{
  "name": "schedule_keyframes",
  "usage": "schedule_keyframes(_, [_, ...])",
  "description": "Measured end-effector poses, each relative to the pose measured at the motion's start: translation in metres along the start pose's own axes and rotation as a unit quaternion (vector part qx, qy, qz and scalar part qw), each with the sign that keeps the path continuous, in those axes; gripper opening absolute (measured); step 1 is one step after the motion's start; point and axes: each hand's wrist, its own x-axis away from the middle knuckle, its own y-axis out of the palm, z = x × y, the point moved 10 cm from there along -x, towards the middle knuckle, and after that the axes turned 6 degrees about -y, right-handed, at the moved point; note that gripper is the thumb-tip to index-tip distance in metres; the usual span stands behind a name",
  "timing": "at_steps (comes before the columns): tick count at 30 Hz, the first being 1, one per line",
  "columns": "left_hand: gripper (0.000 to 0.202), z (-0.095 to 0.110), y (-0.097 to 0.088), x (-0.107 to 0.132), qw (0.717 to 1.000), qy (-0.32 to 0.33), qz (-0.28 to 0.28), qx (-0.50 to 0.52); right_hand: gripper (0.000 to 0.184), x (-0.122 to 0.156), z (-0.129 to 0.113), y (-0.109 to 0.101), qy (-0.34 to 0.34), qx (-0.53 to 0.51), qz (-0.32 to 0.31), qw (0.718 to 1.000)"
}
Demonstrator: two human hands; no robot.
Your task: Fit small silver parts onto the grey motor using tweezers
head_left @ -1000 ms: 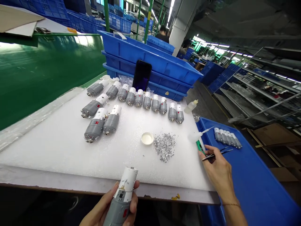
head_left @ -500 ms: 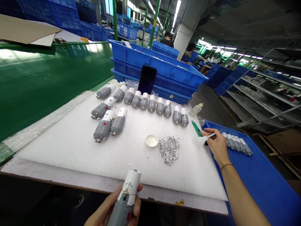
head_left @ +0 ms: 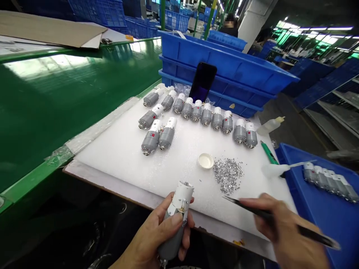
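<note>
My left hand (head_left: 157, 228) is closed around a grey-and-white model spacecraft (head_left: 183, 196), its white end pointing up and away over the table's front edge. In my right hand (head_left: 288, 228), smeared a little by motion, are dark tweezers (head_left: 259, 212) whose tips point left. Just beyond those tips lies a pile of small silvery pieces (head_left: 228, 175) on the white foam sheet (head_left: 123, 164). A shallow white dish (head_left: 205, 161) holding a pale substance stands left of the pile. A white squeeze bottle (head_left: 276, 170) with a thin nozzle lies at the sheet's right side.
Several similar models (head_left: 196, 111) line the back and left of the sheet. A phone (head_left: 203, 82) leans on stacked blue crates (head_left: 224, 56). A green-handled tool (head_left: 269, 152) and another bottle (head_left: 270, 126) are at right, beside a blue bin (head_left: 305, 209) with more models.
My right hand has left the squeeze bottle and come toward me, now with tweezers in it. My left thumb now lies across the model. The view has shifted left.
</note>
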Motion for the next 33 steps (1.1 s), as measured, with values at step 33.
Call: schedule_keyframes(33, [0.041,0.022,0.026,-0.036,0.993,-0.016,-0.048,-0.108,0.008,-0.030,-0.010,0.042,-0.031,-0.054,0.011,0.998])
